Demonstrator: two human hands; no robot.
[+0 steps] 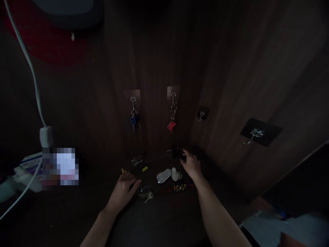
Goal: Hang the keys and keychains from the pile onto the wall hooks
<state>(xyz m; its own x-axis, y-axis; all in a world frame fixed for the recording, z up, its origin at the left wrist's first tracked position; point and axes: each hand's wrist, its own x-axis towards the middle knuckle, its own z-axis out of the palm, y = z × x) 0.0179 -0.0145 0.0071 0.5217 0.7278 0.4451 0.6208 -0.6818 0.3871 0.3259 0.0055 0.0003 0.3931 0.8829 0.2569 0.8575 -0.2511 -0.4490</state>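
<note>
On the dark surface my left hand (125,188) rests with fingers loosely curved and thumb apart, beside a yellow piece (123,170) and some loose keys (148,196). My right hand (192,165) reaches to a dark object (177,153) near the back corner. Its thumb and index finger are apart; contact is hard to make out in the dim light. Between the hands lie a silver remote key fob (163,175), a pale round tag (175,174), and a multicoloured beaded strap (179,187). Behind them are a bunch of keys (137,160) and a yellow-green tag (145,168).
Blue keys (134,120) hang from the left wall hook; a red-tagged key ring (171,126) hangs from another. Two bare hooks (202,114) (255,133) are on the right wall. A white cable (33,72) runs down past boxes (32,161) at left.
</note>
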